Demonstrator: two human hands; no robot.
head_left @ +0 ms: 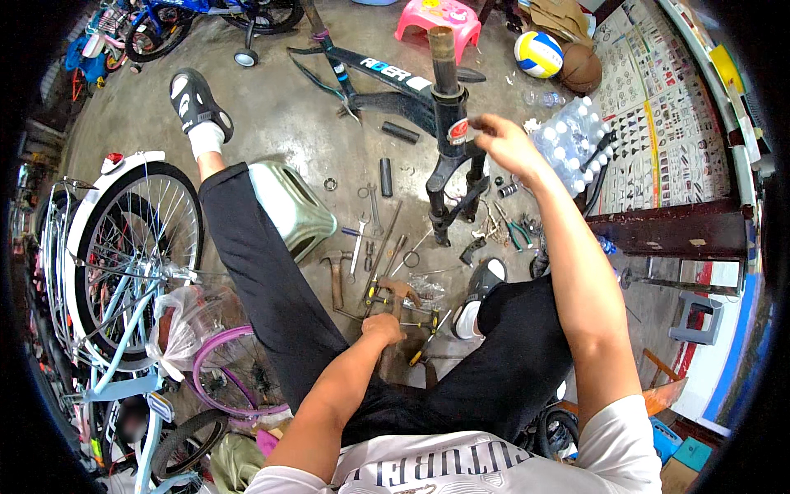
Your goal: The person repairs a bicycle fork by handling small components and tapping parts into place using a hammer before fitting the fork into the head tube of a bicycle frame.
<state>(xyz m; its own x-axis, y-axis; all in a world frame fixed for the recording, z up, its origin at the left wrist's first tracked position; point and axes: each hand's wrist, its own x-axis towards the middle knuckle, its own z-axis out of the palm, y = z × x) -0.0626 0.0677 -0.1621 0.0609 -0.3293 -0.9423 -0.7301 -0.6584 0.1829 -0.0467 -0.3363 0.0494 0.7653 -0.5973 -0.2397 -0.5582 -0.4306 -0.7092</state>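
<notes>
A black bicycle frame (380, 72) with its suspension fork (451, 185) attached stands before me, the fork legs pointing down to the floor. A rusty, worn tube (443, 62) rises from the top of the head tube. My right hand (508, 148) is closed at the right side of the head tube, its fingertips partly hidden behind it. Low between my knees, my left hand (382, 329) is wrapped round the handle of a hammer (400, 290), its head upward. Spanners (359, 243), a second hammer (336, 280) and a yellow-handled screwdriver (418, 356) lie around it.
A pale green stool (292, 206) stands by my left leg. Bicycle wheels (136, 263) crowd the left side. Shrink-wrapped bottles (572, 144), a volleyball (538, 55) and a basketball (580, 67) are at the right. A pink stool (440, 18) stands farther back.
</notes>
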